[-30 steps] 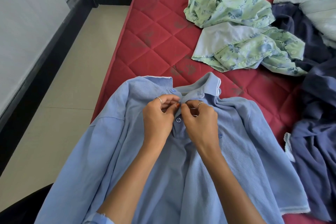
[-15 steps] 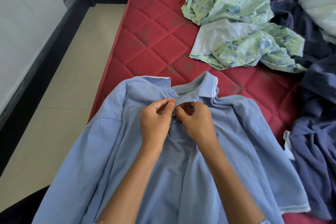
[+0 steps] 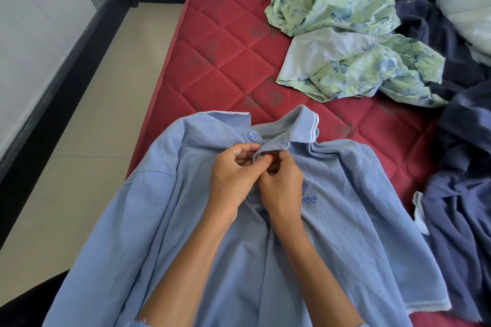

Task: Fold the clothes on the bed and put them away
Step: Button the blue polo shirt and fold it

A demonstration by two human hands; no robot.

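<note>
Both hands — left hand (image 3: 233, 175), right hand (image 3: 283, 187) — meet at the polo (image 3: 358, 233) placket just below its collar, fingers pinching the cloth; the polo lies flat on the bed's (image 3: 225, 61) near-left edge.

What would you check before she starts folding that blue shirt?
1. Both hands on the placket: left hand and right hand pinch it. Ok.
2. Top button fastened: not ok, it shows loose.
3. Lower buttons done: cannot tell, hands cover them.
4. Blue polo shirt lying flat: not ok, wrinkled.
5. Bare mattress beyond the collar: ok.
</note>
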